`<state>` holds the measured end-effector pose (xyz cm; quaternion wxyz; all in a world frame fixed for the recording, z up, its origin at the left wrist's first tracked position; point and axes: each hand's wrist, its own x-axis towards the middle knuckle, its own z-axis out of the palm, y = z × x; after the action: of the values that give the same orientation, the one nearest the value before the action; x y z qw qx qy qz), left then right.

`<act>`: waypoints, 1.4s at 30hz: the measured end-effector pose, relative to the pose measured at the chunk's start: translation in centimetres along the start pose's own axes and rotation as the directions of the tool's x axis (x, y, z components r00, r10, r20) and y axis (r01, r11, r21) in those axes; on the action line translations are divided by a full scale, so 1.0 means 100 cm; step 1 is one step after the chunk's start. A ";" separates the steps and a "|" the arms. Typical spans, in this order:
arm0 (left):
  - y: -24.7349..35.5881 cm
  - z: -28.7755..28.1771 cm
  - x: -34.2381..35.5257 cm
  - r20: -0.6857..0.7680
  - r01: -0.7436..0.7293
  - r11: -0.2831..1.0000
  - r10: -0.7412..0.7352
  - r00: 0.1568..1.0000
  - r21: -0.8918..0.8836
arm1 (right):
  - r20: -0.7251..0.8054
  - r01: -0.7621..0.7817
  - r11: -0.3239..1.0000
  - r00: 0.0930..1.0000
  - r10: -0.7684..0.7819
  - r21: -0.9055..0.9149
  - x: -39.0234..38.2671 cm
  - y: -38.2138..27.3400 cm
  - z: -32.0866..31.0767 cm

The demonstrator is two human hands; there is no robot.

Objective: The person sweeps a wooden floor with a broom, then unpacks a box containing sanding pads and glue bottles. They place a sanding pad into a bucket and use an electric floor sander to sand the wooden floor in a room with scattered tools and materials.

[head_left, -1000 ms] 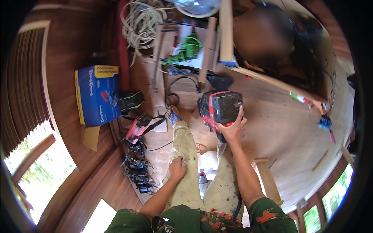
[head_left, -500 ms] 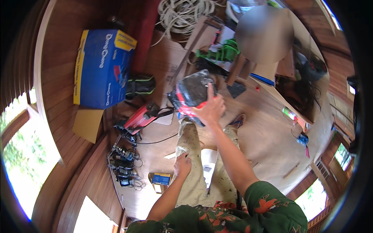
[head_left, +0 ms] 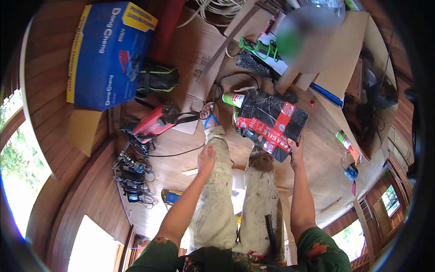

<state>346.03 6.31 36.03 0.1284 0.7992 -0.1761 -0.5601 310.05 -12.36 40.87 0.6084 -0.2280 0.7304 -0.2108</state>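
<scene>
A package wrapped in shiny black plastic and crossed with red printed tape (head_left: 273, 120) hangs tilted in front of my right shin. My right hand (head_left: 296, 153) grips its near right corner, fingers partly hidden behind it. At the package's left end a white, green and red can (head_left: 233, 99) sticks out; whether it is fixed to the package I cannot tell. My left hand (head_left: 206, 159) is curled into a loose fist beside my left knee, with nothing seen in it.
Left stand a large blue and yellow box (head_left: 111, 56), a black bag (head_left: 156, 80), a red-and-black tool (head_left: 152, 123) and several corded tools (head_left: 132, 174). Right is an open cardboard box (head_left: 346, 50), with another can (head_left: 343, 139) nearby. A cable (head_left: 176, 155) crosses the floor.
The package has swung right and turned, showing its taped face and the can. My right hand has shifted right and nearer; my left hand has risen slightly. My left foot has come into view.
</scene>
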 end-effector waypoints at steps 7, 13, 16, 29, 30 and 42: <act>0.055 0.089 0.175 0.107 0.035 0.953 -0.003 0.994 -0.300 | 0.027 -0.143 0.990 0.989 0.143 -0.014 0.053 0.057 -0.084; 0.092 0.143 0.208 0.073 0.158 0.899 -0.140 0.987 -0.408 | 0.179 -0.040 0.993 0.982 0.060 -0.111 0.083 0.078 -0.110; 0.080 0.164 0.220 -0.107 0.150 0.917 -0.202 0.974 -0.371 | 0.143 -0.120 0.975 0.979 0.147 -0.186 0.088 0.091 -0.122; 0.074 0.216 0.246 -0.014 0.191 0.412 -0.445 0.896 -0.891 | 0.197 -0.316 0.923 0.941 0.275 0.221 0.153 0.147 -0.165; 0.076 0.223 0.236 0.007 0.231 0.413 -0.477 0.879 -0.881 | 0.164 -0.295 0.923 0.952 0.260 0.246 0.158 0.148 -0.165; 0.088 0.265 0.155 0.001 0.178 0.266 -0.555 0.832 -0.947 | -0.030 0.117 0.359 0.924 -0.381 -0.926 0.102 0.064 0.028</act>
<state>324.75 -8.48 17.42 0.4435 0.6858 0.3855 -0.4294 310.67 -13.33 28.55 0.2514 -0.6036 0.7491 0.1058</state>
